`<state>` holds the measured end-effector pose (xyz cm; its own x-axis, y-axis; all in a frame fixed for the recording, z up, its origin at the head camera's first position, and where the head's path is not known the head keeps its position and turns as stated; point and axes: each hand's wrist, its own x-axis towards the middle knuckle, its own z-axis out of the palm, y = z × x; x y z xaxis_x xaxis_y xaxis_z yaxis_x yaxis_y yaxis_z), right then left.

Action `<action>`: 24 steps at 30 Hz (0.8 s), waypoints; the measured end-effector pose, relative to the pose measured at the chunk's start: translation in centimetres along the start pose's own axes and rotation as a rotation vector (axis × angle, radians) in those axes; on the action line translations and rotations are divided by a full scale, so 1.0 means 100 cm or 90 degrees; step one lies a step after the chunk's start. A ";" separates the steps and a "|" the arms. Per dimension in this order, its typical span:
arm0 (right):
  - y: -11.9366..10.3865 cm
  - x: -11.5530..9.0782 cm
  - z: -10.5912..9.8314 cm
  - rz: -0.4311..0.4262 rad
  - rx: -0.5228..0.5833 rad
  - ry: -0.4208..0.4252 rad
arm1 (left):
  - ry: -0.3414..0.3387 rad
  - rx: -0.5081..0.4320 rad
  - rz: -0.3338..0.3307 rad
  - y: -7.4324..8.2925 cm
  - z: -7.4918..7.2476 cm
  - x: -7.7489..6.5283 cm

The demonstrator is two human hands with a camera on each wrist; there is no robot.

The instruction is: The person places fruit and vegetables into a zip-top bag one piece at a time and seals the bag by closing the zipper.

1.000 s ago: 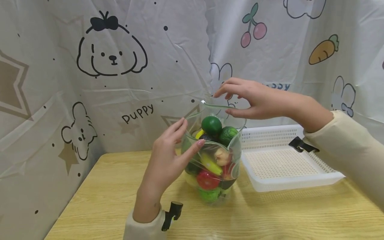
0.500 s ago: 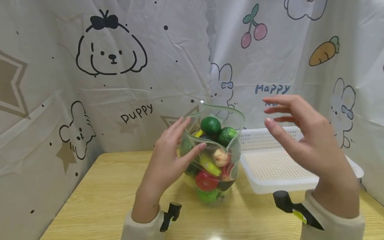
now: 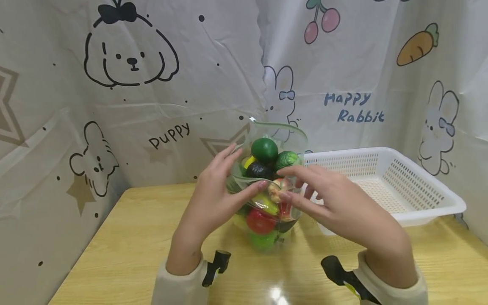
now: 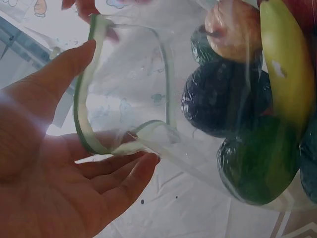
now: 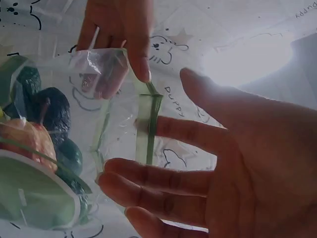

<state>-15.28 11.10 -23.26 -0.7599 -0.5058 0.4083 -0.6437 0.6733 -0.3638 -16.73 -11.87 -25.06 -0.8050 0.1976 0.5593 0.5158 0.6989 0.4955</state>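
A clear zip bag (image 3: 280,131) with a green-edged mouth stands on the table, full of fruit and vegetables. Inside are a smooth green fruit (image 3: 264,149), a dark wrinkled fruit (image 3: 258,170), a yellow banana (image 4: 286,64) and a round red piece (image 3: 261,221). At the bag's left side, my left hand (image 3: 207,203) touches the rim, thumb in front and fingers spread behind. My right hand (image 3: 337,199) is at the near right of the mouth, fingers extended; in the right wrist view its index finger reaches the green edge. A white slider (image 3: 252,119) sits at the far corner.
A white perforated basket (image 3: 423,214) stands on the wooden table (image 3: 126,254) to the right of the bag. Behind the table hangs a pale printed curtain (image 3: 213,80) with cartoon animals.
My right hand has let go of the far rim area, swung out to the right, then come back to the bag's near right side. The left hand has stayed at the rim.
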 end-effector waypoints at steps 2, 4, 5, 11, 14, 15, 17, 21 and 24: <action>-0.002 0.002 0.002 0.001 -0.009 0.001 | 0.001 -0.005 -0.008 0.001 0.000 0.001; -0.003 0.004 0.004 0.002 -0.008 0.009 | 0.003 -0.016 -0.023 0.003 0.000 0.002; -0.003 0.004 0.005 0.007 -0.006 0.013 | 0.007 -0.024 -0.033 0.003 0.000 0.002; 0.006 0.010 0.005 0.016 0.037 0.061 | 0.050 -0.077 -0.075 0.005 0.002 0.001; 0.012 0.015 0.007 0.013 0.063 0.080 | 0.067 -0.082 -0.088 0.006 0.003 0.000; 0.014 0.016 0.008 0.015 0.071 0.087 | 0.072 -0.084 -0.093 0.007 0.004 0.000; 0.017 0.019 0.010 0.022 0.087 0.102 | 0.080 -0.091 -0.109 0.009 0.003 -0.001; 0.024 0.025 0.013 0.037 0.107 0.121 | 0.092 -0.086 -0.161 0.018 0.001 -0.005; 0.028 0.028 0.014 0.045 0.120 0.120 | 0.098 -0.061 -0.202 0.027 -0.002 -0.009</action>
<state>-19.29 10.82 -24.28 -0.7848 -0.3400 0.5181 -0.6083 0.5826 -0.5391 -14.56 -10.34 -24.10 -0.8797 -0.1298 0.4575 0.2781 0.6400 0.7163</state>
